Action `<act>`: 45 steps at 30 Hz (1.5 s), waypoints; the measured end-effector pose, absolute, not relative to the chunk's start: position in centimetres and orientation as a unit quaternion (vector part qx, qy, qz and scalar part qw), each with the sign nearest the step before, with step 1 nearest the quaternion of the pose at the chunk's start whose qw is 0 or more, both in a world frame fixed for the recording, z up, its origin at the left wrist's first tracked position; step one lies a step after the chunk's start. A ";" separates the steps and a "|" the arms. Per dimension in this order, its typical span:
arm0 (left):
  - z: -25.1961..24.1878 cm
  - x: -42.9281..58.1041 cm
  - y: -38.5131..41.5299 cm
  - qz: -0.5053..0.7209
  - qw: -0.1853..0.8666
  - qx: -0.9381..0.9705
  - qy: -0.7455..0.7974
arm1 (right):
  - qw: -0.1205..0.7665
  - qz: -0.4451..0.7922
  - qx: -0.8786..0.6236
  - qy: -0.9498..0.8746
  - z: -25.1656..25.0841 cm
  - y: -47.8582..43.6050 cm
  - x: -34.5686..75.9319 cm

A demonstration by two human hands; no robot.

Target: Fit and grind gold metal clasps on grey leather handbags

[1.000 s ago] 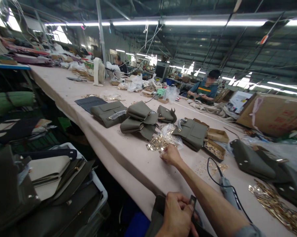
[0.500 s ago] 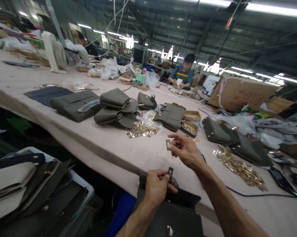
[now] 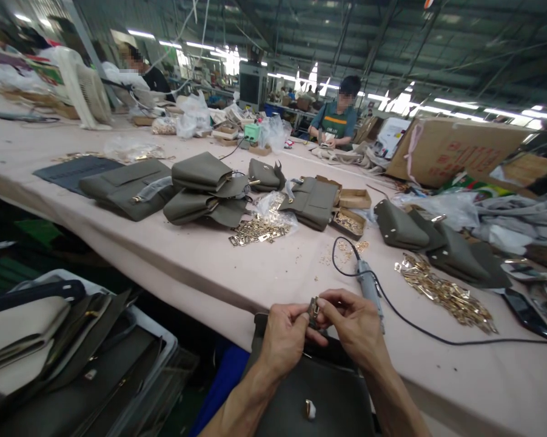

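A dark grey-green handbag lies below my hands at the table's front edge, with a small wrapped metal clasp on its front. My left hand is closed, pinching a dark tab of the bag between thumb and fingers. Against that tab, my right hand pinches a small gold-coloured metal plate with a rectangular cut-out. Both sets of fingertips nearly meet and partly hide the two pieces. Just beyond my right hand lies a grey corded hand tool.
Piles of gold metal fittings and rectangular plates lie on the pink-covered table. Several grey-green bags stand behind, beside a small box of fittings. A crate of bags is at lower left. A co-worker sits across the table.
My right hand has come down and toward me with the metal plate, bringing it against the tab in my left hand. The corded tool, hidden before behind my right arm, now shows.
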State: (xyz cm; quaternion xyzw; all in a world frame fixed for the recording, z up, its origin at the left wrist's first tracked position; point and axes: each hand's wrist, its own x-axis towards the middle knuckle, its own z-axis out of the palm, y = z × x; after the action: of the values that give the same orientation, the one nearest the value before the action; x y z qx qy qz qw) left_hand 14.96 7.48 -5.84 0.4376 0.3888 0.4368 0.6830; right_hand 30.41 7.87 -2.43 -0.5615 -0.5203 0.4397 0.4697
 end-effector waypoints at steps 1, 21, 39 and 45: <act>-5.7 15.0 7.4 0.435 0.683 0.441 0.387 | 0.468 0.439 -0.565 -0.518 -2.4 7.9 30.4; -4.6 15.0 6.2 0.468 0.654 0.482 0.347 | 0.473 0.446 -0.577 -0.493 -3.0 6.5 30.7; -4.9 15.3 5.8 0.463 0.676 0.456 0.348 | 0.373 0.517 -0.465 -0.614 -1.6 7.3 33.7; -5.7 15.0 6.2 0.447 0.697 0.451 0.331 | 0.278 0.519 -0.404 -0.700 -0.5 8.7 35.7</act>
State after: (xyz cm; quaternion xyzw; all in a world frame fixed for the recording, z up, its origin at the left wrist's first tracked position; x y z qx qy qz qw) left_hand 15.03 6.20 -5.65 0.4513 0.3312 0.4474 0.6974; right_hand 35.72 8.70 -0.53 -0.4037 -0.7004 0.5190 0.2776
